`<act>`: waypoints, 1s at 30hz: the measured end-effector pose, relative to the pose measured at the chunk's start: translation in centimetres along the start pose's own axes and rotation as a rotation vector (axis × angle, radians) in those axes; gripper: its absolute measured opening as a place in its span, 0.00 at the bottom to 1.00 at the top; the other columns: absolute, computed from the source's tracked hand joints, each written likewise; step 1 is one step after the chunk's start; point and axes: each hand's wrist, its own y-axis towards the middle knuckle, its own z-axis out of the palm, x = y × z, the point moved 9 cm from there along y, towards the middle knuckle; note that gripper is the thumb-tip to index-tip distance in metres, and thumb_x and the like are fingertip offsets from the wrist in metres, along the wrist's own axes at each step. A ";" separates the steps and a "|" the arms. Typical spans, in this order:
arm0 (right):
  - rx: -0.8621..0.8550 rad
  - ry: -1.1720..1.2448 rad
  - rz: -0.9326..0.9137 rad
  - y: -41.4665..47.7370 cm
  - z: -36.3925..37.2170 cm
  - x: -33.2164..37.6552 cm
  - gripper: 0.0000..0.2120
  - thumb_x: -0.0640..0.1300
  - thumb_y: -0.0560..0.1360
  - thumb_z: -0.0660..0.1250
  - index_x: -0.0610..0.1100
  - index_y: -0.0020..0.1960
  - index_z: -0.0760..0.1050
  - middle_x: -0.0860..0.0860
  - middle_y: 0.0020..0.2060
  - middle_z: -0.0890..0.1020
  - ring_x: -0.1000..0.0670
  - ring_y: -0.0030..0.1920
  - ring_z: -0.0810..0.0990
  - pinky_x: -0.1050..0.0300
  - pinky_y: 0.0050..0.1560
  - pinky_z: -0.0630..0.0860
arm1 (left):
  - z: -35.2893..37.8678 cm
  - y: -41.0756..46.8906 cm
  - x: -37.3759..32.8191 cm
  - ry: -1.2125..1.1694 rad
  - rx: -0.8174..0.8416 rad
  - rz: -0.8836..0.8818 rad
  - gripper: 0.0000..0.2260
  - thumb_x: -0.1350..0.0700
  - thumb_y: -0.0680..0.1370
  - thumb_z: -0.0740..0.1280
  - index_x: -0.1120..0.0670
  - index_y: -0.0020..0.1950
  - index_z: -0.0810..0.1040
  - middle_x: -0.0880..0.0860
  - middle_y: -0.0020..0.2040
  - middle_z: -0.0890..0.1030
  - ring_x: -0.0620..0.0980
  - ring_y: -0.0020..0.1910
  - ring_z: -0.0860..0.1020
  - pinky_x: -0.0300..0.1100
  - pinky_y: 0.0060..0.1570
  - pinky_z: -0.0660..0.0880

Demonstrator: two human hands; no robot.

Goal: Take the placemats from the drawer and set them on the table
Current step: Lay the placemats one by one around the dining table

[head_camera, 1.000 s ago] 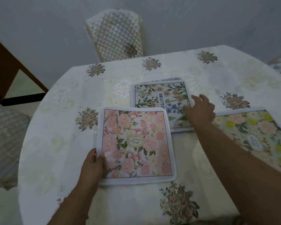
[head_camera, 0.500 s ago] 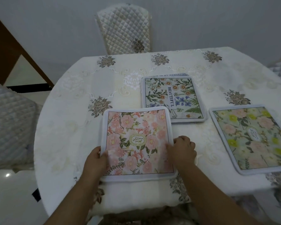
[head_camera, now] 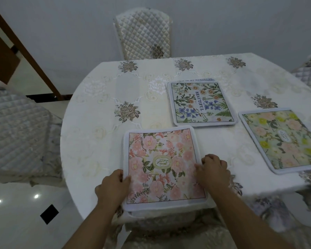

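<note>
Our left hand (head_camera: 113, 187) pinches the pink placemat (head_camera: 162, 168) at its left edge; our right hand (head_camera: 213, 170), fingers curled, presses its right edge.

Dim, flat indoor light, soft picture.

From where I stand the room is underlit and greyish, with no hard shadows on the tablecloth (head_camera: 104, 123); only faint shade sits under my left hand (head_camera: 113, 186) and right hand (head_camera: 214, 172). Two small bright glints on the glossy floor (head_camera: 16, 212) at lower left show light falling from overhead. The wide lens bends the table's rim and the wooden frame (head_camera: 25, 49) at the left edge. Detail is smeared toward the lower right corner, where the cloth's hanging edge blurs. The print on the pink placemat (head_camera: 162, 164) reads fairly clearly, though fine texture is soft.
</note>
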 end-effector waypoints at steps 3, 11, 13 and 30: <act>-0.004 0.028 0.023 0.9 -0.4 -0.3 0.17 0.56 0.78 0.63 0.50 0.63 0.75 0.51 0.67 0.72 0.42 0.67 0.66 0.43 0.63 0.66 | 0.4 0.1 -0.6 -0.014 -0.019 0.030 0.15 0.38 0.77 0.62 0.48 0.41 0.72 0.45 0.36 0.76 0.50 0.40 0.75 0.48 0.47 0.66; -0.099 0.032 -0.021 1.5 -0.1 -0.3 0.15 0.52 0.77 0.66 0.50 0.62 0.72 0.49 0.62 0.74 0.43 0.64 0.68 0.44 0.60 0.67 | 0.4 -0.3 -0.9 0.022 -0.179 0.050 0.13 0.37 0.75 0.65 0.45 0.38 0.74 0.43 0.34 0.74 0.50 0.44 0.73 0.50 0.48 0.65; -0.114 0.012 -0.036 1.0 0.3 0.0 0.10 0.50 0.78 0.63 0.50 0.58 0.73 0.50 0.60 0.75 0.44 0.62 0.69 0.45 0.59 0.67 | 0.4 -0.5 -0.7 0.043 -0.183 0.040 0.13 0.37 0.75 0.66 0.45 0.39 0.73 0.43 0.33 0.74 0.49 0.44 0.73 0.49 0.48 0.64; 0.055 -0.163 -0.596 -5.7 7.5 5.3 0.30 0.58 0.83 0.47 0.51 0.80 0.41 0.51 0.80 0.43 0.44 0.79 0.40 0.37 0.74 0.43 | 9.6 -5.7 -9.9 0.410 -0.038 0.637 0.29 0.36 0.82 0.43 0.44 0.80 0.43 0.49 0.81 0.44 0.52 0.79 0.41 0.64 0.74 0.47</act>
